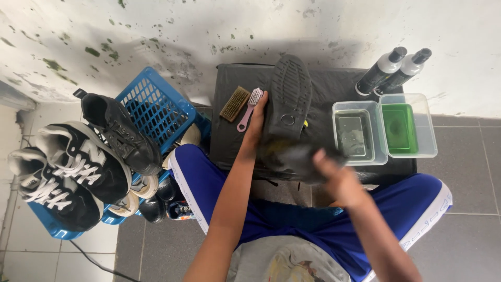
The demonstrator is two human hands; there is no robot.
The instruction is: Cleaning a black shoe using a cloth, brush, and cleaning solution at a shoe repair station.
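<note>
Shoe [288, 99] first: it's black, flipped sole-up so the tread faces the camera, sitting on the black-covered table [323, 83] right in front of the person. Long axis runs pretty much straight away from them, one rounded end up by the wall and the near end down by the table's front edge, tilted just a touch to the right.

Left hand [257, 122] is clamped along the shoe's left edge, fingers pressed against the side, holding it steady. Right hand [334, 175] is down at the near end of the shoe and it's motion-blurred; it looks wrapped around something dark, maybe a cloth, but I honestly can't tell what it is or how tight that grip is.

Just left of the shoe, next to the left hand, lie a wooden scrub brush [235, 103] and a small pink brush [250, 108]. On the right half of the table are two clear rectangular tubs side by side: one with murky dark water [358, 131], one with a green inside [407, 125]. Behind them, two slim bottles [394, 70], white bodies with dark wrap labels and black caps, lean together toward the wall.

Off to the left, a blue plastic crate [151, 104] has black-and-white sneakers [68, 172] and a black lace-up shoe [120, 130] stacked on it.
</note>
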